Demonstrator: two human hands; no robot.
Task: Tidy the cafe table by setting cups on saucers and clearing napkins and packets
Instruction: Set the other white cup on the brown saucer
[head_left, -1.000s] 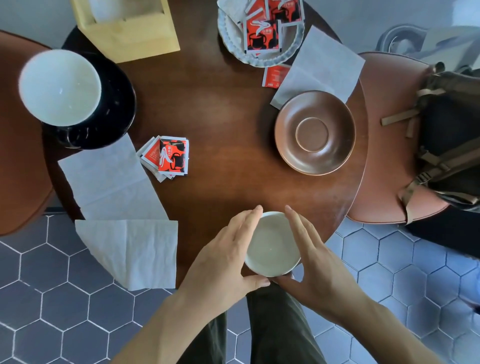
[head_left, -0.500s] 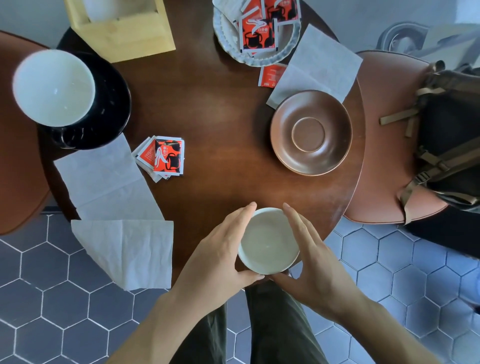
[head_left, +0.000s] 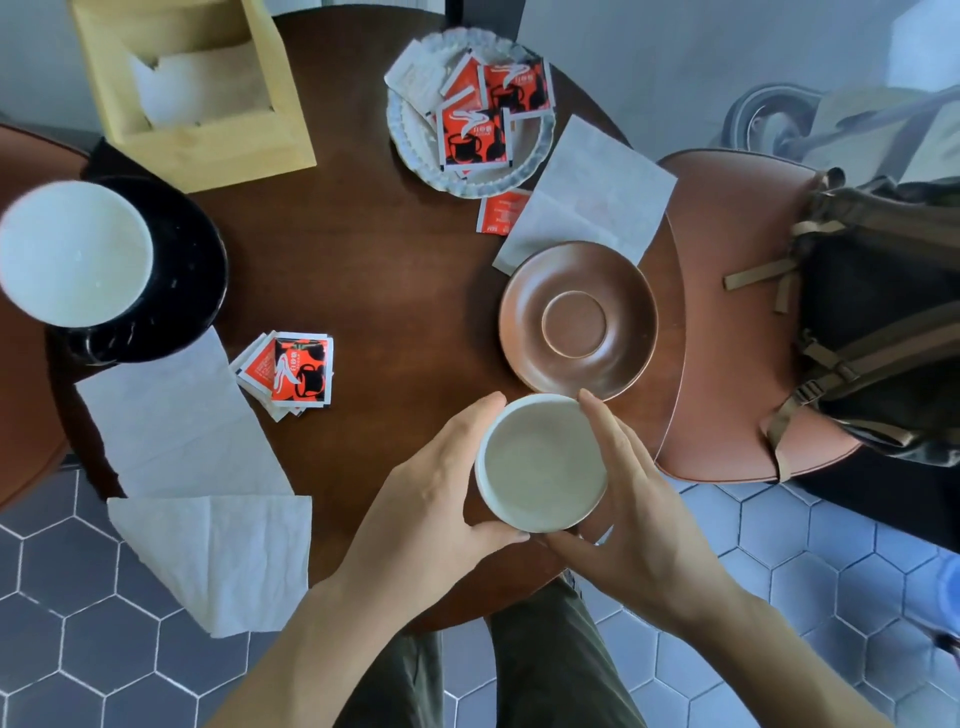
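A white cup (head_left: 540, 462) is held over the near edge of the round dark table (head_left: 374, 270), its rim just short of the empty brown saucer (head_left: 577, 317). My left hand (head_left: 431, 499) grips the cup's left side and my right hand (head_left: 623, 499) grips its right side. A second white cup (head_left: 72, 249) stands on a black saucer (head_left: 192, 270) at the far left. Red sugar packets (head_left: 291, 374) lie in a small stack mid-left. White napkins (head_left: 171, 415) lie at the left edge, one napkin (head_left: 218, 556) hanging off the table, another napkin (head_left: 587, 197) behind the brown saucer.
A white scalloped dish (head_left: 524, 166) at the back holds more packets, with one loose packet (head_left: 498, 213) beside it. A yellow napkin box (head_left: 192, 88) stands at the back left. A brown chair (head_left: 737, 312) with a backpack (head_left: 883, 312) is at the right.
Both hands have carried the white cup up and away from me, towards the brown saucer. The view has shifted so more of the table's far side shows.
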